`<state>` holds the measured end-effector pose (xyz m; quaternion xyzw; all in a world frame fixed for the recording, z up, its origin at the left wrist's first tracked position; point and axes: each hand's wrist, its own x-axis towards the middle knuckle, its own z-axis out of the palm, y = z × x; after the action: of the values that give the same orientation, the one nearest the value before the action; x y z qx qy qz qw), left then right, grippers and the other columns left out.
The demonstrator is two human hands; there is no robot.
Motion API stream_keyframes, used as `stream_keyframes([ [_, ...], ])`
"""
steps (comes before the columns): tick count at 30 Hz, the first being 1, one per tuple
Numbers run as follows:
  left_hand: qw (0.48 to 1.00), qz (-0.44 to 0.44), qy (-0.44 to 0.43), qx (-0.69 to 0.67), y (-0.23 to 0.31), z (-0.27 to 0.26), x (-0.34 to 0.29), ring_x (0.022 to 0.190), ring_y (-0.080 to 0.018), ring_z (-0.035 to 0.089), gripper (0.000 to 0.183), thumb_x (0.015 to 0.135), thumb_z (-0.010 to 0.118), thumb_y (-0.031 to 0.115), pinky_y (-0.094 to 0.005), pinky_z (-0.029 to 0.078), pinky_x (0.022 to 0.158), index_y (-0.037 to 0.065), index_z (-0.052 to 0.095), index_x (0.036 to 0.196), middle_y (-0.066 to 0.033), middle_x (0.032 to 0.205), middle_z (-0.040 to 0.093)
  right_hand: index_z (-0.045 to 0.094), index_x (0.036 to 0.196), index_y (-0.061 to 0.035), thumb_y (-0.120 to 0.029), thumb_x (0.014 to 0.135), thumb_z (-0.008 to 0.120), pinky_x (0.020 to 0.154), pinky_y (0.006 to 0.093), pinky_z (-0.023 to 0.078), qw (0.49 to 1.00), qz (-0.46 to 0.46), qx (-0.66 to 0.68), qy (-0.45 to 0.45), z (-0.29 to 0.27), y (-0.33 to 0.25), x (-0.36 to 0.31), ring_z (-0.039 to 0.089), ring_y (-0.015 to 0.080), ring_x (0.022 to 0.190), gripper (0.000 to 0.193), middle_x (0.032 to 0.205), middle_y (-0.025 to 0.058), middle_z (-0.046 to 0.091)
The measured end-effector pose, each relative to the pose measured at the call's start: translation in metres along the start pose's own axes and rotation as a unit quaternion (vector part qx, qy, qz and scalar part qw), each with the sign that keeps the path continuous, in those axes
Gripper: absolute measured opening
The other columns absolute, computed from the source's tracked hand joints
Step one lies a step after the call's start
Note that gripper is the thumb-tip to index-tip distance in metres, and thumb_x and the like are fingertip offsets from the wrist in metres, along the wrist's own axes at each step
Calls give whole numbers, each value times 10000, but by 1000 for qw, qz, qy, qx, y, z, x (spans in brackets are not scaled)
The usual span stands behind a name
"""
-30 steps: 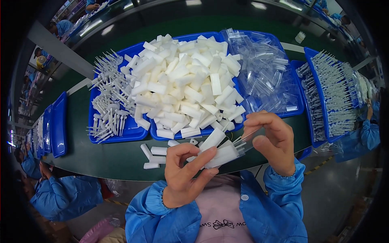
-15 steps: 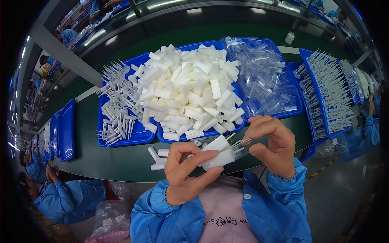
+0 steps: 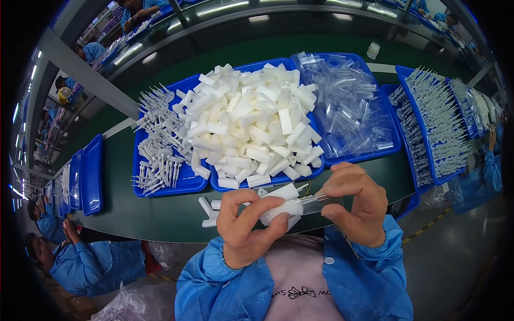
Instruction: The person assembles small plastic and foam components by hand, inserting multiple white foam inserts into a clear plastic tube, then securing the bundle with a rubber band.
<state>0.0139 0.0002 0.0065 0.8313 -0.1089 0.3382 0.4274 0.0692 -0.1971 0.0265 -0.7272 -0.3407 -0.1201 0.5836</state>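
Your left hand [image 3: 250, 227]: fingers curled, pinching white foam pieces [image 3: 284, 200] | your right hand [image 3: 357, 200]: fingertips pinching clear tube [image 3: 316, 201] | both above green table [image 3: 160, 214] edge, before blue trays [image 3: 182, 182].

White foam blocks [image 3: 251, 128], blue trays [image 3: 184, 184]

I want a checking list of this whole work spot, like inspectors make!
Surface: dark green table.
Job's things: left hand holds white foam pieces; right hand holds a clear tube.
Clutter: blue tray heaped with foam blocks, white pointed parts, clear tubes, loose blocks.
Grippers: bare hands, both gripping.
Cables: nothing seen.
Surroundings: workers in blue coats.
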Motion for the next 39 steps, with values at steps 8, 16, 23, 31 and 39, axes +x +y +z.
stream_keyframes([
  [8, 996, 69, -50, 22, 0, -1, 1, 814, -182, 501, 380, 623, 766, 133, -286, 427, 676, 17, 653, 967, -70, 910, 491, 552, 1014, -8, -50, 738, 751, 855, 330, 453, 980, 120, 161, 7, 4, 13, -4, 615, 183, 840, 343, 876, 94, 643],
  [16, 842, -260, -29, -471, -11, 6, -11, 1062, -196, 522, 515, 721, 763, 17, -317, 470, 919, -48, 531, 1177, -110, 1159, 455, 484, 1056, -15, -71, 779, 732, 855, 309, 434, 955, 78, 277, 67, 4, 22, -8, 595, 178, 903, 376, 948, 128, 622],
  [23, 885, -221, -56, -407, -14, 7, -13, 1027, -189, 553, 454, 697, 770, -13, -311, 483, 916, -40, 596, 1116, -128, 1167, 504, 586, 915, -34, -176, 805, 718, 899, 351, 395, 969, 90, 164, 160, 5, 24, -24, 555, 176, 873, 223, 882, 87, 599],
  [31, 902, -181, -109, -376, -9, 7, -15, 968, -175, 579, 539, 652, 790, -31, -301, 522, 853, -13, 576, 1146, -115, 1122, 529, 610, 871, -50, -194, 779, 739, 921, 387, 364, 955, 154, 220, 126, 4, 20, -29, 543, 161, 843, 214, 836, 56, 621],
  [39, 883, -222, -98, -401, -6, 11, -19, 949, -156, 593, 689, 639, 793, -58, -329, 529, 880, -3, 461, 1240, -90, 1060, 545, 645, 819, -57, -150, 722, 773, 873, 373, 370, 979, 127, 142, 73, 1, 13, -24, 535, 167, 812, 186, 819, 51, 631],
])
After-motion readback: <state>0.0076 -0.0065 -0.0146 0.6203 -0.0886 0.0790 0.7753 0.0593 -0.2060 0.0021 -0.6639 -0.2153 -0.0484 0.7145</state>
